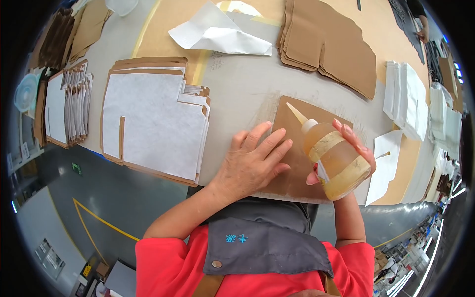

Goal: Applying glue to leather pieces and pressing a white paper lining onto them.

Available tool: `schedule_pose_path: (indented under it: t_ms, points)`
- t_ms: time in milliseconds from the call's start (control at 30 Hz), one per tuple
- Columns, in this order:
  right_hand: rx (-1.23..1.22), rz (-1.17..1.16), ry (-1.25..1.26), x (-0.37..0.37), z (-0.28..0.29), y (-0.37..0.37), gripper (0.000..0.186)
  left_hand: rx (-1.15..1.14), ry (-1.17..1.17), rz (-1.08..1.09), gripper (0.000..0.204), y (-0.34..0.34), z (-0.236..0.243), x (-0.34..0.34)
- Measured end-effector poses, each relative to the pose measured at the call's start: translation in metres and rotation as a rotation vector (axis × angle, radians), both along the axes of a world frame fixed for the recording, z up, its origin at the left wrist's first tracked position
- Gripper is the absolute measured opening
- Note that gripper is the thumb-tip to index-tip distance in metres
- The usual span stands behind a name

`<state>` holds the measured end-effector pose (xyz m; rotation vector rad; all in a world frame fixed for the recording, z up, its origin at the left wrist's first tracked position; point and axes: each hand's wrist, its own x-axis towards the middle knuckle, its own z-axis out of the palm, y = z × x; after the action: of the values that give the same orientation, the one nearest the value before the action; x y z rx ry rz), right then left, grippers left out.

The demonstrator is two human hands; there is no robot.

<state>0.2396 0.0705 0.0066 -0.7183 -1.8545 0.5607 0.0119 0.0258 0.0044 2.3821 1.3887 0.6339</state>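
Note:
My right hand is wrapped round a glue bottle, a clear squeeze bottle with yellowish liquid and a pale band round it. Its long pointed nozzle tilts up and to the left, over a brown leather-like sheet on the table before me. At the left edge of that sheet lies my left hand, fingers spread and holding nothing. The bottle and my hands hide part of the sheet.
Left of my hands is a stack of white-faced brown panels, with another bundle farther left. Brown sheets are piled at the far right. Folded white paper lies at the back; white pieces are stacked at right.

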Motion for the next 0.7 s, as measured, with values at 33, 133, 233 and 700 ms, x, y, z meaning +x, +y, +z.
schedule_pose_path:
  t_ms: [33, 133, 233, 700]
  points:
    - [-0.003, 0.001, -0.002, 0.000, 0.001, 0.000, 0.104, 0.002, 0.002, -0.001, 0.045, 0.000, 0.000, 0.000]
    - [-0.002, 0.005, -0.136, 0.000, 0.003, -0.002, 0.108, -0.005, 0.000, 0.006, 0.044, 0.000, 0.000, 0.000]
    - [-0.001, 0.018, -0.132, -0.003, 0.006, -0.002, 0.108, -0.002, -0.003, 0.008, 0.044, 0.000, -0.001, 0.001]
    - [0.077, -0.114, -0.211, 0.024, 0.015, -0.014, 0.107, -0.047, -0.016, 0.016, 0.046, 0.000, 0.006, -0.001]
